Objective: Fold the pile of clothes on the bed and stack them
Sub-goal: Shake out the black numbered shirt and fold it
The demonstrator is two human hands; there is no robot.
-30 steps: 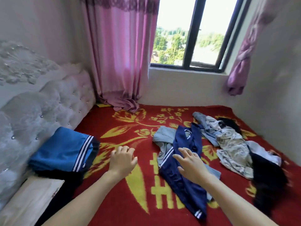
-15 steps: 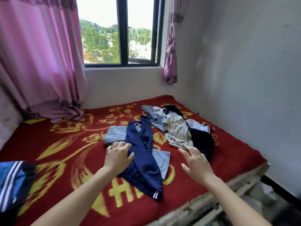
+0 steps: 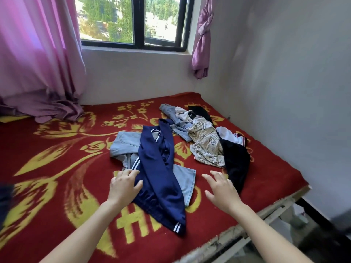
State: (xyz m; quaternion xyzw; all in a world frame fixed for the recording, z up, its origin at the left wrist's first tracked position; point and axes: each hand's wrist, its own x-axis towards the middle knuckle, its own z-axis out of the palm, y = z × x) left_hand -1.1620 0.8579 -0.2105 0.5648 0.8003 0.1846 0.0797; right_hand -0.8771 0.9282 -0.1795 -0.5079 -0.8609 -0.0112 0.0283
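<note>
Navy track trousers (image 3: 161,173) with white stripes lie stretched across light blue jeans (image 3: 129,145) in the middle of the red and yellow bed cover (image 3: 57,168). My left hand (image 3: 124,184) is over the trousers' left edge, fingers loosely bent, touching the cloth. My right hand (image 3: 221,188) hovers with spread fingers above the cover, right of the jeans, holding nothing. Behind it lies a heap: a beige patterned garment (image 3: 206,147), a black garment (image 3: 235,160), more denim (image 3: 171,112) and white cloth (image 3: 228,135).
The bed's front edge (image 3: 266,211) runs diagonally at the lower right, with floor beyond it. A white wall (image 3: 284,92) borders the bed on the right. Pink curtains (image 3: 38,63) pool on the bed at the back left below the window (image 3: 136,21).
The view has swung right, so the folded blue garment and headboard have left the frame. Both hands have moved toward the navy trousers and the heap; the clothes lie as before.
</note>
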